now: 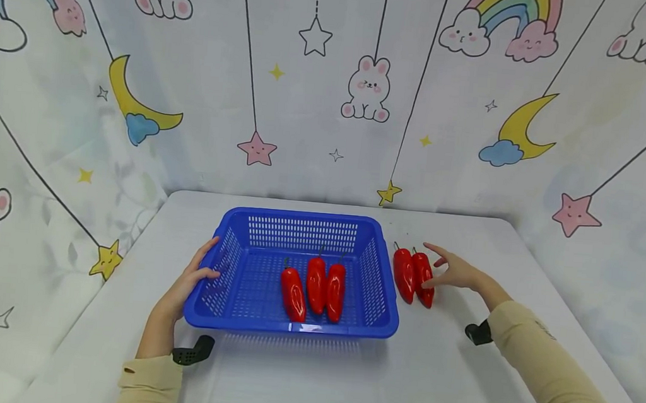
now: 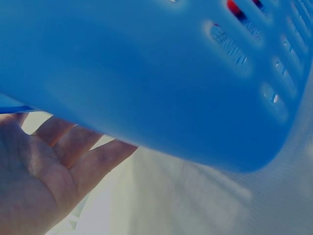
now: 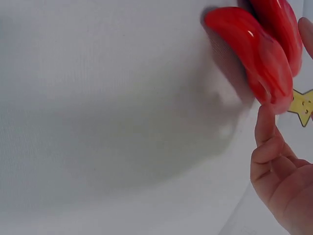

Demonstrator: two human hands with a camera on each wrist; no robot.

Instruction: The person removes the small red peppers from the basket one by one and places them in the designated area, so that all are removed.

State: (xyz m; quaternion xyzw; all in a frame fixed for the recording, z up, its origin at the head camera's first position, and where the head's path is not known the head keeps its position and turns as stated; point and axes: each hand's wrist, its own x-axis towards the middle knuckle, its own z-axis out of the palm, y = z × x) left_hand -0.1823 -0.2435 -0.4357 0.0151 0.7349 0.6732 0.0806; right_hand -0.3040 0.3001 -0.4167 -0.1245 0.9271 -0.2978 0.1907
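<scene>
A blue plastic basket [image 1: 290,327] with slotted walls stands on the table. Inside, toward its right half, lie three shiny red chili peppers [image 1: 293,294]. My left hand [image 1: 178,291] rests at the basket's left rim, thumb and a finger reaching over it. In the left wrist view its fingers look fairly straight, their tips hidden behind the blue wall. Two more red peppers [image 1: 404,275] lie side by side just right of the basket. Over the outer pepper [image 3: 259,54] is my right hand [image 1: 456,272], fingers spread, with one fingertip touching or very near it.
The white table [image 1: 297,389] carries the basket and peppers. Behind it and at both sides hangs a patterned cloth [image 1: 319,100] with moons, stars and rabbits. A small black device [image 1: 193,351] sits at the left wrist, another black device [image 1: 479,333] at the right.
</scene>
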